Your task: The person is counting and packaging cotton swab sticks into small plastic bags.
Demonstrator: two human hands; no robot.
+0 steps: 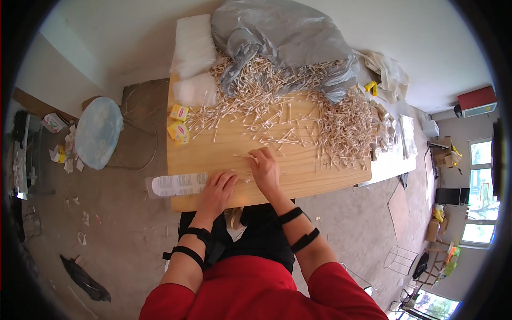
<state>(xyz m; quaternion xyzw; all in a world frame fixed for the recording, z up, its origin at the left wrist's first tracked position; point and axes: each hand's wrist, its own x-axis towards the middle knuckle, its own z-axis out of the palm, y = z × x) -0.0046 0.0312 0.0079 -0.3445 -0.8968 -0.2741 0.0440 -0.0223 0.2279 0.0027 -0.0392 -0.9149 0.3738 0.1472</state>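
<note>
My right hand (pixel 265 169) is over the front middle of the wooden table, thumb and fingers pinched on a thin cotton swab (pixel 241 156) that points left. To its left, my left hand (pixel 217 188) rests low near the table's front edge, fingers bent and together. Cotton swab ends (pixel 246 180) stick out to the right of its fingertips; how many lie under the fingers is hidden. Beside the left hand lies a clear plastic bag with a white printed panel (pixel 178 184), hanging past the table's left edge. A loose heap of cotton swabs (pixel 256 80) spreads beyond both hands.
A grey plastic sheet (pixel 288 32) covers the heap's far side. Denser swabs (pixel 345 125) lie at right, beside bundled packs (pixel 384 128). Two yellow packets (pixel 178 122) and stacked clear bags (pixel 194 45) line the left side. A round stool (pixel 98 132) stands left of the wooden table (pixel 298 181).
</note>
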